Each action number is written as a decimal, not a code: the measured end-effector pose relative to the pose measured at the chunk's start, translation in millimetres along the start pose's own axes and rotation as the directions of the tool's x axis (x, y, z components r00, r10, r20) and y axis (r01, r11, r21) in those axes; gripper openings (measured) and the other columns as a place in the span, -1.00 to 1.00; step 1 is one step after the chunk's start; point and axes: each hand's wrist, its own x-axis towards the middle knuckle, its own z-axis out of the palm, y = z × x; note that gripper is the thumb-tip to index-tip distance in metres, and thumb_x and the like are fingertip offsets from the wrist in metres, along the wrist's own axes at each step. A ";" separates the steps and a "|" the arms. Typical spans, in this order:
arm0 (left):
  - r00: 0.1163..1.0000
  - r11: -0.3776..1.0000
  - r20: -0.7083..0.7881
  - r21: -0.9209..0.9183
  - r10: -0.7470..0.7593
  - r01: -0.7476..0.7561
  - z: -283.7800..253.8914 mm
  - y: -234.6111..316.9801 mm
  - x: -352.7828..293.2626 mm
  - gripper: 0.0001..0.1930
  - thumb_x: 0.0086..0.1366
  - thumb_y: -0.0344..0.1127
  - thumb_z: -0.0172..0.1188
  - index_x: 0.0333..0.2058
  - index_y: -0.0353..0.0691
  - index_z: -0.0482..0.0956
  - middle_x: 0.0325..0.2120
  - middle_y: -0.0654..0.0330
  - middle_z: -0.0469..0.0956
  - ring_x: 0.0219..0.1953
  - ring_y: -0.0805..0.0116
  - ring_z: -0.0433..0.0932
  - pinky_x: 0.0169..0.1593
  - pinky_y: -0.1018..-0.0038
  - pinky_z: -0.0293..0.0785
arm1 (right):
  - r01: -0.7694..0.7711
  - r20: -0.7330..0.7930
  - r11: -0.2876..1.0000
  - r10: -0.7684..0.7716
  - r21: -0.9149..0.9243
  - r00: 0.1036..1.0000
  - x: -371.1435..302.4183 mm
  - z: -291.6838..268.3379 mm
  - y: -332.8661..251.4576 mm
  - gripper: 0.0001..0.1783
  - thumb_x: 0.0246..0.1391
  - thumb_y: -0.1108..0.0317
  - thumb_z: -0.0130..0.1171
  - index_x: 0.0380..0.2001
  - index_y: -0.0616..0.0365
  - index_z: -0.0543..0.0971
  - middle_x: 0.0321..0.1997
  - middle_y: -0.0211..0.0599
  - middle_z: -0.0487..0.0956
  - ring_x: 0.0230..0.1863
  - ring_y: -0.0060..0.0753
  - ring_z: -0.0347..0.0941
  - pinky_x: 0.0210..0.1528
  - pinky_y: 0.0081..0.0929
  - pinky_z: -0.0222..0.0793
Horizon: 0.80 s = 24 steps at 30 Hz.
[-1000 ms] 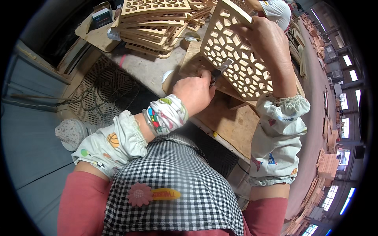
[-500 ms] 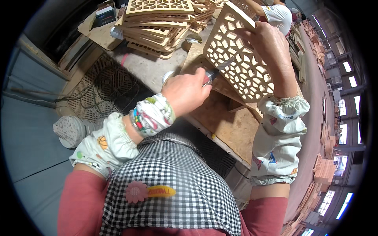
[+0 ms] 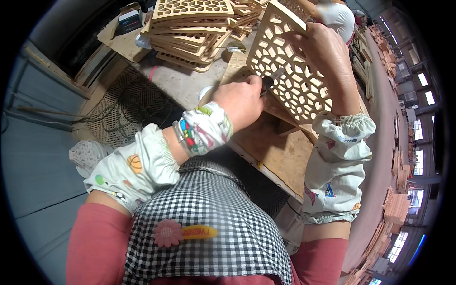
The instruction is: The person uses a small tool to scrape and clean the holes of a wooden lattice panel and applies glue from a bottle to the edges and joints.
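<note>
My left hand (image 3: 240, 102) is closed around the dark handle of a knife (image 3: 272, 81). Its short grey blade points up and right at the pierced face of a pale wooden lattice panel (image 3: 289, 80). I cannot tell whether the tip touches the wood. Gripping the panel's upper right edge, my right hand (image 3: 327, 54) holds it tilted up, fingers hooked over the frame. The panel's lower end leans by a wooden support (image 3: 280, 107) on the bench.
Stacked lattice panels (image 3: 190, 35) stand at the back of the workbench (image 3: 178, 88). A small dark box (image 3: 129, 21) sits on a board at the far left. Beyond the panel is a person (image 3: 337, 19) in white. A white bucket (image 3: 90, 156) stands on the floor at left.
My left hand has moved right and slightly up, with the knife turned to a steeper angle against the panel. The right hand and panel stay nearly in place.
</note>
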 end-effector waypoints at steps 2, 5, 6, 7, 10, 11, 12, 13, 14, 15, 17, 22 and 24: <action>0.999 1.000 -0.026 0.020 0.021 -0.021 1.7 0.9 8.0 -0.63 0.48 -0.05 0.13 -0.11 -0.31 0.40 -0.48 -0.18 0.69 -0.34 -0.27 0.72 -0.22 -0.09 0.64 | -0.004 0.014 1.000 0.005 -0.021 1.000 -0.3 -1.6 -2.0 -0.55 0.15 -0.06 0.38 -0.31 0.18 0.78 -0.33 0.00 0.74 -0.19 0.08 0.72 -0.08 -0.03 0.58; 1.000 1.000 0.011 -0.007 0.004 -0.004 -0.2 -2.9 2.4 -0.64 0.47 -0.07 0.14 -0.09 -0.30 0.40 -0.46 -0.18 0.69 -0.34 -0.28 0.71 -0.19 -0.10 0.63 | 0.004 0.012 1.000 -0.004 0.008 1.000 0.3 -1.2 3.3 -0.57 0.15 -0.04 0.39 -0.31 0.18 0.77 -0.33 0.00 0.75 -0.19 0.08 0.72 -0.08 -0.02 0.58; 1.000 1.000 0.015 -0.020 0.002 -0.002 -0.4 -4.6 -3.6 -0.65 0.46 -0.08 0.14 -0.08 -0.30 0.40 -0.46 -0.18 0.70 -0.34 -0.28 0.71 -0.19 -0.10 0.63 | 0.010 -0.021 1.000 -0.010 -0.004 1.000 0.7 3.3 5.8 -0.57 0.15 -0.04 0.39 -0.30 0.17 0.77 -0.32 0.00 0.75 -0.19 0.08 0.72 -0.07 -0.02 0.58; 0.999 0.999 0.026 -0.030 -0.031 0.032 -1.6 -2.6 -10.2 -0.66 0.46 -0.09 0.11 -0.06 -0.27 0.41 -0.44 -0.18 0.70 -0.32 -0.28 0.71 -0.16 -0.13 0.61 | 0.007 -0.018 1.000 -0.007 0.002 1.000 0.8 4.0 6.7 -0.57 0.15 -0.04 0.39 -0.30 0.16 0.77 -0.32 0.00 0.75 -0.18 0.07 0.72 -0.07 -0.02 0.58; 0.996 0.996 0.056 -0.053 -0.067 0.070 -5.1 -3.6 -3.8 -0.66 0.47 -0.07 0.08 -0.06 -0.26 0.42 -0.40 -0.18 0.71 -0.29 -0.27 0.71 -0.12 -0.15 0.60 | -0.010 -0.021 0.999 0.009 -0.041 1.000 1.3 4.7 2.3 -0.58 0.15 -0.04 0.39 -0.29 0.16 0.77 -0.30 0.00 0.76 -0.17 0.08 0.72 -0.07 -0.01 0.58; 0.997 0.996 0.060 -0.070 -0.056 0.060 -7.7 -6.0 -4.9 -0.65 0.48 -0.05 0.06 -0.06 -0.25 0.43 -0.37 -0.18 0.72 -0.26 -0.27 0.71 -0.08 -0.15 0.59 | -0.017 -0.025 0.998 0.016 -0.066 1.000 1.3 5.7 0.7 -0.58 0.15 -0.04 0.39 -0.29 0.16 0.77 -0.30 0.01 0.76 -0.17 0.08 0.72 -0.08 -0.01 0.58; 0.996 0.995 0.070 -0.083 -0.053 0.059 -11.1 -8.4 -7.3 -0.65 0.47 -0.05 0.07 -0.05 -0.26 0.43 -0.36 -0.18 0.72 -0.26 -0.27 0.71 -0.09 -0.14 0.59 | 0.029 -0.055 0.998 -0.032 -0.051 0.998 -0.8 6.2 2.4 -0.58 0.14 -0.04 0.39 -0.29 0.16 0.77 -0.29 0.03 0.75 -0.18 0.10 0.72 -0.08 0.00 0.58; 0.996 0.994 0.080 -0.096 -0.049 0.057 -15.8 -12.9 -13.0 -0.65 0.47 -0.05 0.08 -0.05 -0.26 0.44 -0.36 -0.18 0.72 -0.26 -0.28 0.71 -0.09 -0.13 0.59 | 0.023 -0.041 0.999 -0.025 -0.048 0.999 -1.9 4.0 1.7 -0.58 0.14 -0.04 0.39 -0.29 0.16 0.77 -0.29 0.03 0.75 -0.18 0.11 0.72 -0.09 0.00 0.58; 0.995 0.992 0.090 -0.109 -0.045 0.055 -21.2 -17.3 -19.9 -0.64 0.47 -0.06 0.09 -0.05 -0.27 0.44 -0.36 -0.18 0.72 -0.26 -0.28 0.71 -0.09 -0.11 0.60 | 0.016 -0.027 0.999 -0.017 -0.045 0.999 -3.0 1.2 -0.3 -0.57 0.14 -0.04 0.39 -0.29 0.16 0.77 -0.30 0.03 0.75 -0.19 0.11 0.72 -0.09 0.01 0.58; 0.996 0.993 0.088 -0.111 -0.031 0.041 -31.2 -19.7 -31.4 -0.63 0.47 -0.07 0.11 -0.03 -0.29 0.45 -0.37 -0.19 0.72 -0.28 -0.30 0.70 -0.12 -0.10 0.61 | 0.018 -0.036 0.998 -0.020 -0.058 0.999 -5.1 0.2 -2.2 -0.56 0.14 -0.04 0.39 -0.29 0.17 0.77 -0.30 0.03 0.75 -0.18 0.11 0.72 -0.09 0.01 0.58; 1.000 0.994 0.007 -0.102 -0.025 0.026 -25.8 -26.1 -36.5 -0.63 0.47 -0.07 0.12 -0.03 -0.31 0.44 -0.38 -0.20 0.71 -0.29 -0.30 0.70 -0.14 -0.10 0.61 | 0.046 -0.068 0.996 -0.051 -0.075 0.996 -6.4 2.7 1.5 -0.55 0.14 -0.05 0.40 -0.30 0.19 0.76 -0.32 0.04 0.74 -0.19 0.13 0.72 -0.10 0.01 0.58; 1.000 0.993 0.010 -0.114 -0.022 0.023 -25.3 -13.8 -22.0 -0.65 0.48 -0.08 0.12 -0.07 -0.29 0.40 -0.42 -0.18 0.70 -0.32 -0.28 0.70 -0.17 -0.12 0.60 | 0.044 -0.040 0.999 -0.045 -0.022 0.998 -9.2 4.3 -5.2 -0.56 0.17 -0.03 0.39 -0.36 0.22 0.70 -0.39 0.06 0.71 -0.24 0.13 0.70 -0.15 0.01 0.56; 1.000 0.996 -0.018 -0.092 -0.003 0.002 -16.0 -11.7 -14.4 -0.67 0.48 -0.10 0.10 -0.08 -0.28 0.39 -0.46 -0.18 0.69 -0.35 -0.26 0.71 -0.21 -0.12 0.61 | 0.062 -0.045 0.997 -0.064 -0.045 0.997 -10.3 4.2 -4.1 -0.60 0.22 0.06 0.35 -0.38 0.25 0.66 -0.45 0.03 0.69 -0.30 0.12 0.67 -0.19 0.00 0.51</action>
